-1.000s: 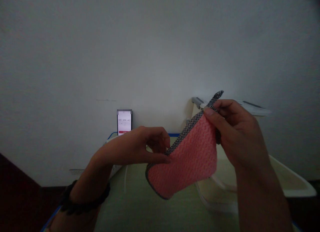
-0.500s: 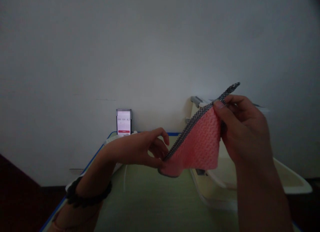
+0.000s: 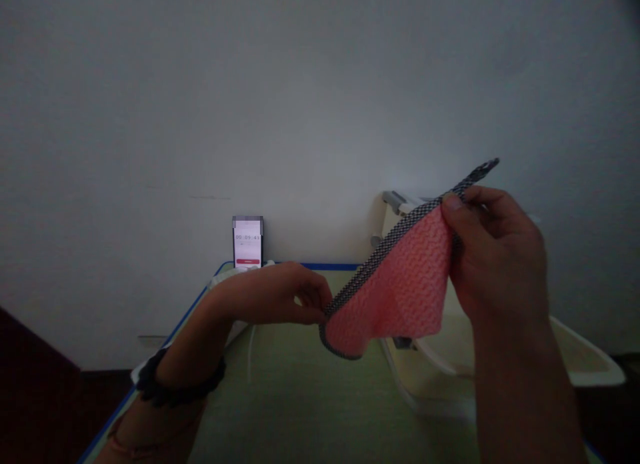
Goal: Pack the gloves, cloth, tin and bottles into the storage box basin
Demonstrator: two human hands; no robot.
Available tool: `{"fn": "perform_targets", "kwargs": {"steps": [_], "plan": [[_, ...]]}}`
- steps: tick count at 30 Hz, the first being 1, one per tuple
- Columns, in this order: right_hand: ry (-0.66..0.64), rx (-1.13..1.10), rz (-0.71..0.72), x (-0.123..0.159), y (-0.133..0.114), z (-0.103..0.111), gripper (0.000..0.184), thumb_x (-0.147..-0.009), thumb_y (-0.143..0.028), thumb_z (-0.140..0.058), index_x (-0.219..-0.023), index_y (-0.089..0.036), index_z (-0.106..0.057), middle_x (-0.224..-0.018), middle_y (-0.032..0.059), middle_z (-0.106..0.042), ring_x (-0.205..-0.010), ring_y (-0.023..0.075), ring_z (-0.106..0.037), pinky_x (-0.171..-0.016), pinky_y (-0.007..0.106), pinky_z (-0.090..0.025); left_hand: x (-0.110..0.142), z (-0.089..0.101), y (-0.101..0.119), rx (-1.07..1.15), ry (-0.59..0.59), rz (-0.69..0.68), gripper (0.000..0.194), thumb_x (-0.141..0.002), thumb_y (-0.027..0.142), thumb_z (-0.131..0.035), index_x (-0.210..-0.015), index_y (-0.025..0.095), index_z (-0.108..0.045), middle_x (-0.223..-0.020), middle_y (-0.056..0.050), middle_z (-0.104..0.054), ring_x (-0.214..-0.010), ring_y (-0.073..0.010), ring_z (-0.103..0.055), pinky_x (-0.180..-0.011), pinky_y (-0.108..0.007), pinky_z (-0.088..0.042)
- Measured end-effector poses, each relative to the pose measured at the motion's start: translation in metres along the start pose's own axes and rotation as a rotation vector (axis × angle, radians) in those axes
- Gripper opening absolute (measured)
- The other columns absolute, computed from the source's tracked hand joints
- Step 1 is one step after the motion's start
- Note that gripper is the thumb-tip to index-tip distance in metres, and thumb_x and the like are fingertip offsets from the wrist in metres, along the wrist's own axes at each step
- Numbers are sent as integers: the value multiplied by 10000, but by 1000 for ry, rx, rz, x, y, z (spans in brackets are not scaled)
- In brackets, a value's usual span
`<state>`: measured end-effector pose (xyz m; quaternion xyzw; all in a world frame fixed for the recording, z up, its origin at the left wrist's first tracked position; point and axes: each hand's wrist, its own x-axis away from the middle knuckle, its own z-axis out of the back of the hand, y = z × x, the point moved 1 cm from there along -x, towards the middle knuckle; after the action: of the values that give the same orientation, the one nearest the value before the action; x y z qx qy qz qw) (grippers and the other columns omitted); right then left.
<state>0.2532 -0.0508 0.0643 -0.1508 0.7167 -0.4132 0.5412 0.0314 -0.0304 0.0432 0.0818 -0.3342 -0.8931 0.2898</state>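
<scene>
Pink cloth (image 3: pixel 405 284), edge (image 3: pixel 383 251) between hands (image 3: pixel 500 264)

"Items worn by the left hand (image 3: pixel 280 294)?"

"At the wrist, one chunky black bracelet of rounded, bead-like segments (image 3: pixel 183 392)."

"Further up the forearm?"

"One thin, reddish, cord-like band (image 3: pixel 125 452); material indistinct."

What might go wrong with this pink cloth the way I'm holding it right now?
The left hand has only a fingertip grip at one end of the checked edging, so that end might slip free. The cloth's lower part hangs loose near the white-rimmed item and might brush it.
</scene>
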Motion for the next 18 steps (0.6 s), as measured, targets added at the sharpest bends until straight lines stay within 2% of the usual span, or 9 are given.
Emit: {"fn": "perform_targets", "kwargs": {"steps": [5,11,18], "plan": [[34,-38,-27,-1,1,0,146,-735,-337,-633,-802,-258,-530,-719,-20,-515,-559,120,-479,-408,232,-356,2,2,-4,30,-16,17,136,-803,213,-537,-895,153,-617,-876,-50,-680,-802,-154,-620,-718,-260,-478],[62,-10,-63,-1,-4,1,143,-712,-315,-658,-764,-245,-544,-750,-1,-543,-601,127,-507,-462,244,-391,3,3,-5,6,-61,8,145,-802,193,-508,-906,159,-602,-862,-34,-670,-789,-148,-611,-700,-247,-467],[-88,93,-74,-3,-2,9,130,-715,-327,-646,-762,-237,-565,-755,-19,-539,-534,87,-458,-423,217,-347,9,8,-11,-5,-45,75,163,-818,227,-475,-899,131,-580,-865,-40,-642,-812,-164,-587,-696,-253,-447]]}}
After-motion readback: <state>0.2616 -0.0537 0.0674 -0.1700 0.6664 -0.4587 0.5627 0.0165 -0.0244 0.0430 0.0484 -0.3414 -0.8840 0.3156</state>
